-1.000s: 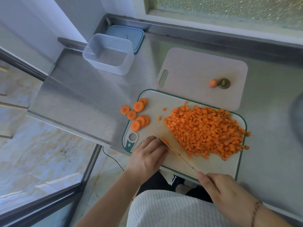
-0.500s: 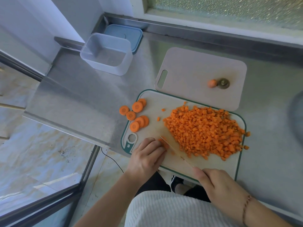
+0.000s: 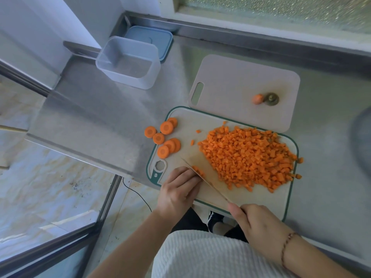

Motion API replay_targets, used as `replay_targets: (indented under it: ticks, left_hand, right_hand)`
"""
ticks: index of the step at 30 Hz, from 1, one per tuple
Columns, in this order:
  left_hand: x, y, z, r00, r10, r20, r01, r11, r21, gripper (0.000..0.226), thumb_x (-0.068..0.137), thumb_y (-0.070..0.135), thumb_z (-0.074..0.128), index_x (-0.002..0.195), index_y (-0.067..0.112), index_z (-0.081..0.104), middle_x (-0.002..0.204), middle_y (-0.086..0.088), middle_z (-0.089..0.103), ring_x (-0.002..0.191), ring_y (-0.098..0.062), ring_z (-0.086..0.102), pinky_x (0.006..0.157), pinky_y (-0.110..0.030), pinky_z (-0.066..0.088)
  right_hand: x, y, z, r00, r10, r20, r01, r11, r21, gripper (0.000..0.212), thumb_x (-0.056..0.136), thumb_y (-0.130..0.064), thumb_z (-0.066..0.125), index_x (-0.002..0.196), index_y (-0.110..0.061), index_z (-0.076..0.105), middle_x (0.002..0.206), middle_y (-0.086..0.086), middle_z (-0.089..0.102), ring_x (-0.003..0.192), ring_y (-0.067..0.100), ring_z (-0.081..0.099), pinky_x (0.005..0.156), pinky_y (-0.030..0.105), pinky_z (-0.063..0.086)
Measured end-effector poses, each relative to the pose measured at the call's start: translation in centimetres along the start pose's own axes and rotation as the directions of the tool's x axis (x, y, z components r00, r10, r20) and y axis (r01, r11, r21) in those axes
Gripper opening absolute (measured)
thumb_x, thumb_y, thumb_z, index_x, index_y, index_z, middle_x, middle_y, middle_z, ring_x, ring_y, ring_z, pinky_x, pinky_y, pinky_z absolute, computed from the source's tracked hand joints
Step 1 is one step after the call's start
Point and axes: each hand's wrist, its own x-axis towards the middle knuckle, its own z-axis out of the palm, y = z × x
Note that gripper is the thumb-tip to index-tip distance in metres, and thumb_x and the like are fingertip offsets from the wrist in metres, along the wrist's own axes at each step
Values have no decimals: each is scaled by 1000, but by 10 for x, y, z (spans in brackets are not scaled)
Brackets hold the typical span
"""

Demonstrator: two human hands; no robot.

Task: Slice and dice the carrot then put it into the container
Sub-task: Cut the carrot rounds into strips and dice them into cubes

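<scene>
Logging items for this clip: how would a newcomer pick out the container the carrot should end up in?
Start at the steel counter and go to its far left corner by the wall. The container is the clear, open rectangular tub there, nothing visible inside it. The blue lid lies flat behind it; the tub alone is deep and see-through.

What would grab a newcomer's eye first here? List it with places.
The big heap of diced carrot on the green-rimmed cutting board stands out first. Next, the knife held in the right hand, cutting a carrot piece steadied by the left hand. At the board's left edge lie carrot rounds; the clear container sits empty beyond.
</scene>
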Motion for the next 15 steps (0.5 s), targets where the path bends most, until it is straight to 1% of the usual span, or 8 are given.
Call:
replay_targets:
  ticks: [1,2,5,7,10,15]
  left_hand:
    - [0,0,1,1000,0,-7,0,1000,0,12,86,1,78,98,2,79,111,-7,74,104,-27,68,97,-33,52]
    - [0,1,2,1000,-3,-15,3,1000,-3,11,86,1,77,98,1,79,111,-7,74,103,-27,68,97,-32,52]
    - [-1,2,5,999,-18,-44,18,1000,0,9,88,3,76,96,1,79,111,-7,74,103,-24,67,94,-31,54]
    - [0,3,5,998,-17,-53,17,1000,6,8,90,5,73,94,1,79,109,-6,75,102,-21,66,91,-31,54]
    - [1,5,3,999,-19,-50,19,1000,5,11,92,9,71,92,2,79,107,-6,75,99,-20,65,89,-30,54]
    - [6,7,1,999,-6,-33,6,1000,16,10,91,8,71,91,3,79,107,-5,75,95,-19,64,90,-25,51]
  right_hand:
    - [0,2,1,1000,0,-12,0,1000,-12,59,91,-64,19,57,-22,43,43,-6,48,44,7,46,50,22,35]
    - [0,3,3,1000,-3,-25,3,1000,-21,61,89,-67,17,58,-21,43,45,-4,46,45,8,45,50,24,37]
    - [2,6,5,1000,-2,-31,1,1000,-26,65,86,-71,15,59,-19,43,50,-4,46,48,10,45,56,29,42]
    - [3,6,4,1000,21,-16,-21,1000,-16,64,87,-71,17,60,-18,43,51,-5,46,48,11,45,56,30,42]
    - [5,7,2,1000,18,-9,-18,1000,1,65,85,-72,17,57,-18,39,49,-5,41,46,10,41,56,31,41]
    - [5,5,-1,999,34,-20,-34,999,17,68,83,-75,18,58,-15,41,51,-3,44,50,12,45,61,36,46]
